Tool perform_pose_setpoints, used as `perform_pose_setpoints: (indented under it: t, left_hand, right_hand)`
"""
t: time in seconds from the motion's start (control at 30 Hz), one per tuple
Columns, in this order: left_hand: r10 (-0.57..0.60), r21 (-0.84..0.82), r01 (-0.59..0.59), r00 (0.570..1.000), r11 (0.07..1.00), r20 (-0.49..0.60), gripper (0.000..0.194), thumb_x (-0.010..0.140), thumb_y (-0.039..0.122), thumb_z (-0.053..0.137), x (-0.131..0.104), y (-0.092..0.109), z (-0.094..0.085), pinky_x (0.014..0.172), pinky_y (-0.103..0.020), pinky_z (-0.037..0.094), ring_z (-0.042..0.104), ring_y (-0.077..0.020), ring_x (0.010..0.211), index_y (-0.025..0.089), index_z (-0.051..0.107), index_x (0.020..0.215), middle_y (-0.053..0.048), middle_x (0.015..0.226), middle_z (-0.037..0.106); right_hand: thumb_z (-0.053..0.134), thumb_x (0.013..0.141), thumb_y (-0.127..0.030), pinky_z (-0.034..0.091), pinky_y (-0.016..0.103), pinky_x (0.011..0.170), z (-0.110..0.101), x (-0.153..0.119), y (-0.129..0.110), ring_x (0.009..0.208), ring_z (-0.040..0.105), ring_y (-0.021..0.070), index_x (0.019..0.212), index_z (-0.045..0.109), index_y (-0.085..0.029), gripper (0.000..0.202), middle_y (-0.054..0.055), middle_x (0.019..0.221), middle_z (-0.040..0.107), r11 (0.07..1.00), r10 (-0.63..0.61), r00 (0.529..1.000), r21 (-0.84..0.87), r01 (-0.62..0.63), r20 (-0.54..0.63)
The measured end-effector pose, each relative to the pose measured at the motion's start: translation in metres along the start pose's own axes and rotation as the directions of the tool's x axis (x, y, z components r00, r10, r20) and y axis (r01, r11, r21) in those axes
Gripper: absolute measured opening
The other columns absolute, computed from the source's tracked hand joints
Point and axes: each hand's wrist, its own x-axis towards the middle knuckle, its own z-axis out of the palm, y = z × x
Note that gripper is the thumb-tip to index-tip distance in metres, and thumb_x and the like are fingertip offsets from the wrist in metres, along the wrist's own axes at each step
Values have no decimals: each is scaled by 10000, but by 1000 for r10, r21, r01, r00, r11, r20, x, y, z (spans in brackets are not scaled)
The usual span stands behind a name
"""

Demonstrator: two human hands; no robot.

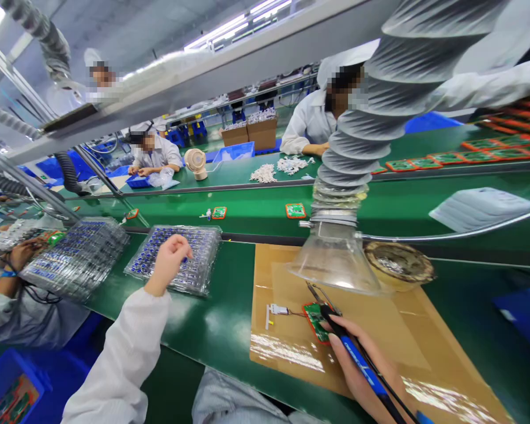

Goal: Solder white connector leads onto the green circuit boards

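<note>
Our right hand (pixel 352 377) is clamped on the blue-and-black soldering iron (pixel 359 358) at the green circuit board (pixel 314 321) on the tan mat (pixel 282 347), while our left hand (pixel 172 258), fingertips drawn together, is at 1 clear parts tray (pixel 198 268), its grasp unclear.

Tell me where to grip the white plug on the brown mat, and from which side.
Pinch the white plug by its long edges, probably best from above and the left. It lies flat, its thin wires leave the right end for the circuit board, and the right hand with the soldering iron takes up that side.
</note>
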Motion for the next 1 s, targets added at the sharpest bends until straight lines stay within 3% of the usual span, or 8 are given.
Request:
perform_pose_setpoints:
  t: [0.07,0.13,0.2,0.23,0.4,0.6,0.73,1.0]
  left_hand:
    - [-96,-248,179,945,952,313,160,849,308,656,-39,21,37,664,-259,506,629,-140,594,198,546,812,12,608,659]
    - [-155,-355,414,805,838,573,245,824,357,731,-74,36,76,613,-252,507,659,-149,575,188,554,831,-13,622,696]
    - [-181,-395,576,700,716,691,355,768,420,809,-102,43,113,570,-235,503,661,-143,549,174,557,815,-21,614,694]
    - [-195,-410,620,678,669,709,401,740,450,837,-112,44,128,546,-223,495,654,-135,535,168,557,803,-19,608,687]
    - [-254,-462,645,709,609,658,485,704,531,862,-134,46,176,459,-178,455,626,-103,516,157,562,780,-12,647,680]
    - [-267,-462,547,798,699,541,479,734,556,828,-142,56,191,493,-194,498,581,-79,483,163,557,767,10,628,656]
    - [-276,-413,550,783,726,557,442,743,525,823,-145,56,192,521,-209,519,607,-102,535,158,578,755,-12,628,663]
    - [-318,-347,624,708,700,631,470,660,533,874,-141,52,195,512,-207,513,603,-99,529,146,619,741,-27,638,674]
  right_hand:
    - [622,921,-578,552,420,1023,1,-4,-3,1052,743,279,1211,671,-261,431,65,1072,788,998,10,1000,65,-10,-6]
    - [643,923,-549,574,398,990,3,-9,-11,994,759,254,1206,668,-266,402,57,1031,793,989,54,998,140,-56,14]
    - [655,921,-536,609,364,918,7,-13,-24,931,771,233,1172,673,-265,370,52,989,797,968,92,994,230,-103,60]
    - [657,922,-531,621,351,882,8,-14,-31,905,773,225,1144,675,-262,349,54,982,795,953,110,991,275,-128,78]
    - [797,816,-403,645,307,710,14,-12,-56,762,757,186,1091,656,-267,337,30,928,780,848,140,987,506,-158,74]
    - [823,776,-311,640,298,674,16,-15,-50,716,741,173,1071,663,-256,340,14,866,764,834,165,986,532,-143,6]
    - [798,791,-331,628,300,648,17,-15,-47,674,731,179,995,673,-238,257,10,790,747,857,229,969,491,-157,-90]
    - [775,803,-317,629,313,679,13,-10,-45,722,741,190,995,677,-238,230,20,823,750,883,173,981,455,-114,-90]
